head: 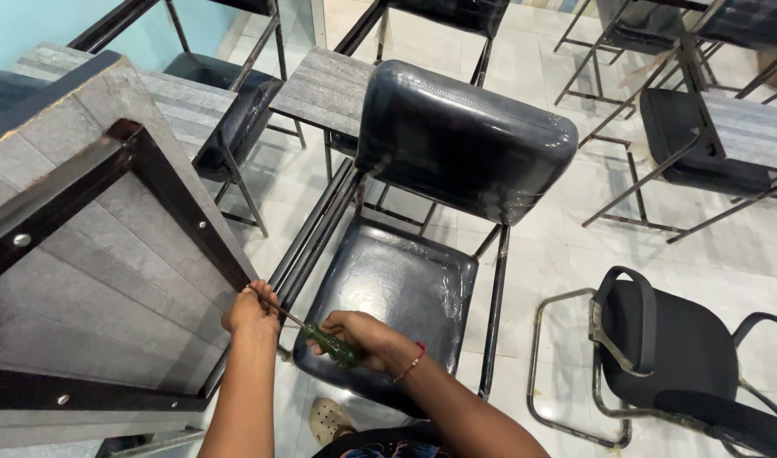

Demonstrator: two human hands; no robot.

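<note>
left hand: fingers pinch screwdriver shaft at desk frame corner
right hand: wrapped around green screwdriver handle
chair: just beside

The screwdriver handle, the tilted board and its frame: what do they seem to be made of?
Screwdriver handle: likely translucent green plastic, glossy. Board: grey wood-grain laminate or wood, matte, streaked. Frame: dark painted metal, by its straight bars and screw heads. The right hand grips the handle.

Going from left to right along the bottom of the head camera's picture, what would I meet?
Upturned grey desk panel → left hand → green-handled screwdriver → right hand → black chair seat → black armchair with a metal frame.
</note>
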